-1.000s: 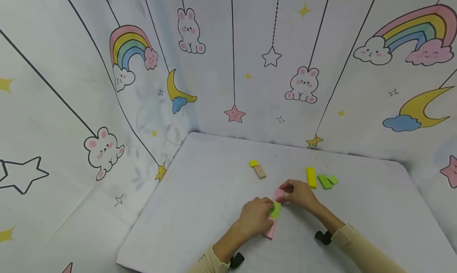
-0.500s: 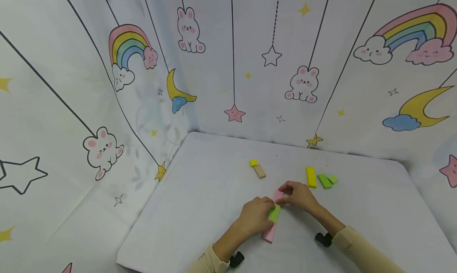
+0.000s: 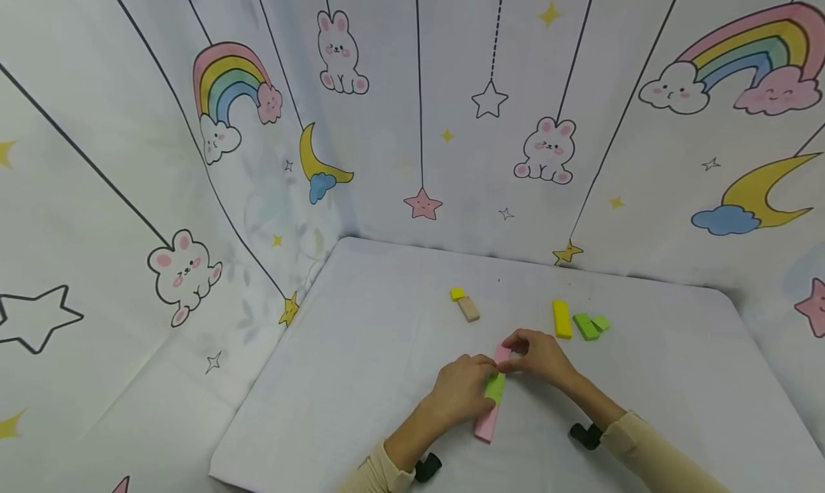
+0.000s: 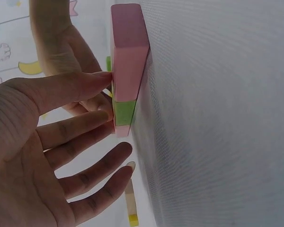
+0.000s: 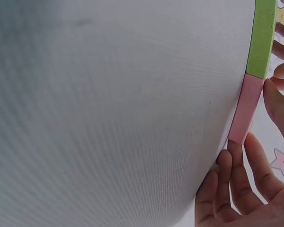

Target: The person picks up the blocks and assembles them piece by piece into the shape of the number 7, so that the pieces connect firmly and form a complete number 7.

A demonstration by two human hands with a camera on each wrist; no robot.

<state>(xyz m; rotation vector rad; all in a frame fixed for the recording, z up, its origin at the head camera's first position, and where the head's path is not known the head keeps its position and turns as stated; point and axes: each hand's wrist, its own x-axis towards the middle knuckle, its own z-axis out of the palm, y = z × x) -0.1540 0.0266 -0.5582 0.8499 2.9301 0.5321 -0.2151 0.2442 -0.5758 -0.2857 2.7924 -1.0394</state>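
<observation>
A pink block [image 3: 486,426], a green block [image 3: 495,388] and a second pink block [image 3: 503,352] lie end to end in a straight row on the white table. From the left my left hand [image 3: 460,390] reaches over the row. Its thumb touches the near pink block, and the foremost fingertips rest on the row around the green block, as the left wrist view shows; the other fingers spread loosely. My right hand [image 3: 540,357] pinches the far pink block lengthwise, thumb by its joint with the green block and fingers at its far end.
Farther back on the table [image 3: 361,335] lie a small yellow block [image 3: 457,293] and a wooden block [image 3: 469,309]. To the right are a long yellow block [image 3: 562,319], a green block [image 3: 586,327] and a lighter green piece [image 3: 601,323]. A patterned cloth wall stands behind.
The row of three blocks has slid a little toward me. My right hand has come slightly nearer with it, while my left hand has stayed almost in place.
</observation>
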